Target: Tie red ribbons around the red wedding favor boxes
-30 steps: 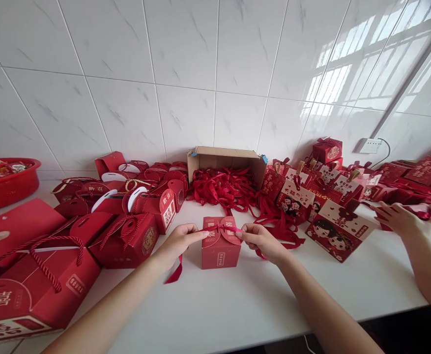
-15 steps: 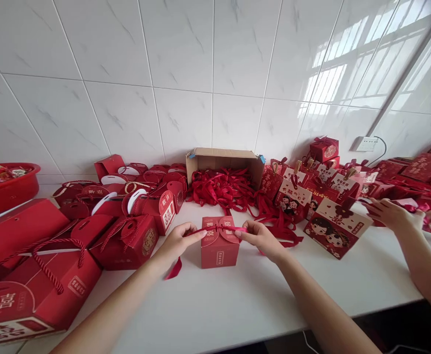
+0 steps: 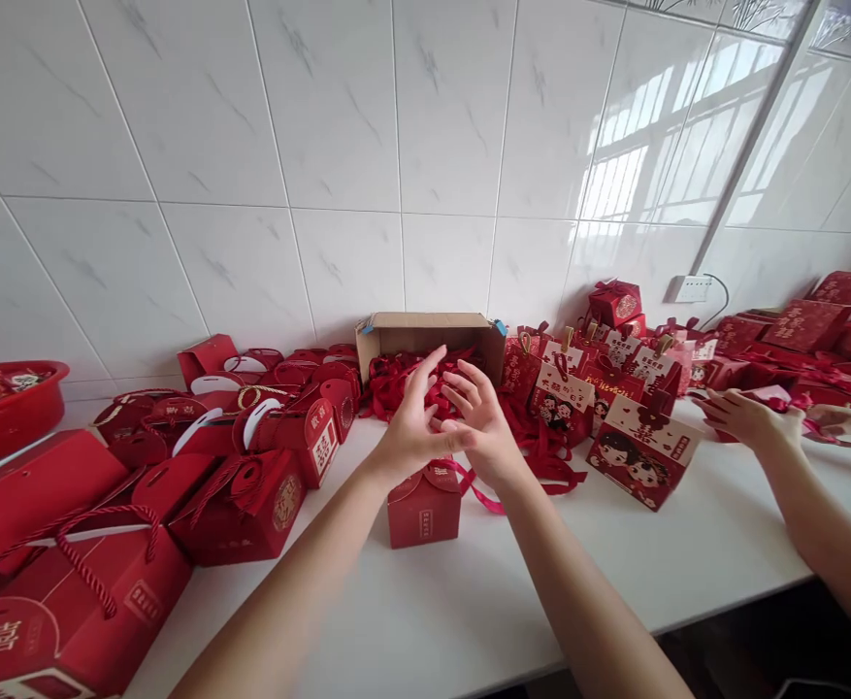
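Note:
A small red gift box with pale lettering stands upright on the white table, its top mostly hidden behind my hands. My left hand is raised over the box with its fingers stretched upward and apart. Close beside it, my right hand is also open, fingers spread, and the two hands overlap near the thumbs. A red ribbon comes out from the box top and loops to the right, below my right hand. Whether either hand touches the ribbon is hidden.
A cardboard carton full of red ribbons stands against the tiled wall. Several red boxes with cord handles crowd the left, near a red basin. At right are a cartoon-printed box and another person's hands.
Both hands have left the ribbon's ends, which they held apart, and come together, raised and open over the box. The view has shifted slightly.

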A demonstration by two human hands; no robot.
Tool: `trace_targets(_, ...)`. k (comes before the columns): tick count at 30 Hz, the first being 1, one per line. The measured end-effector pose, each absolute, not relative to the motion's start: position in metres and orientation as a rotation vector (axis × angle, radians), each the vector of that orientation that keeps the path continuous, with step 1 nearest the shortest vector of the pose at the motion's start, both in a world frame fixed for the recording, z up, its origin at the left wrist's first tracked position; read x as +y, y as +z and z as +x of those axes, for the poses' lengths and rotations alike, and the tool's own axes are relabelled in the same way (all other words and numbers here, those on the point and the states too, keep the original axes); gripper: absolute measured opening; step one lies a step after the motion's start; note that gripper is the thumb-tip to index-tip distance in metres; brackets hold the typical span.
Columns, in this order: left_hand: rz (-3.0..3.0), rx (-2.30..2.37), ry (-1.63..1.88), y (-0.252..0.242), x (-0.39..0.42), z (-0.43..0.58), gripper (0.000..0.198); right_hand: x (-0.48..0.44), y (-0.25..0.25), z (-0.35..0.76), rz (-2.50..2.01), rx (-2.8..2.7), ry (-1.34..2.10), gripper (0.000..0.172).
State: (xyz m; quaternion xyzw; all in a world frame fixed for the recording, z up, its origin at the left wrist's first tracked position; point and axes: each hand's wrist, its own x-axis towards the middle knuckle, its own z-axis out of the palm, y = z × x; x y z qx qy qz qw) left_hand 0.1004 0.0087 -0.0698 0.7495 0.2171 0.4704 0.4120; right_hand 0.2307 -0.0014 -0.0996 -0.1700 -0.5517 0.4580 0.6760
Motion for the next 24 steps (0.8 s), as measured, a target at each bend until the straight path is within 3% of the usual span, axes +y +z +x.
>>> trace_targets(5, 2.075, 0.504, 1.269, -0.074, 0.006, 0.11, 0.092, -0.002, -0.103, 0.23, -0.308, -1.189, 1.092, 0.068)
trace_targets(10, 2.004, 0.475, 1.233, -0.075, 0.007, 0.112, 0.093, -0.002, -0.104, 0.232, -0.275, -1.151, 1.115, 0.065)
trace_targets(17, 1.913, 0.444, 1.258, -0.077, 0.005, 0.117, 0.079, -0.003, -0.101, 0.222, -0.266, -1.053, 1.14, 0.057)
trace_targets(21, 1.72, 0.619, 1.352, -0.067, 0.003, 0.117, 0.084, 0.014, -0.101, 0.239, -0.328, -0.868, 1.163, 0.03)
trace_targets(24, 1.533, 0.692, 1.494, -0.052, 0.003, 0.108, 0.072, 0.037, -0.105, 0.266, -0.422, -0.895, 1.127, 0.052)
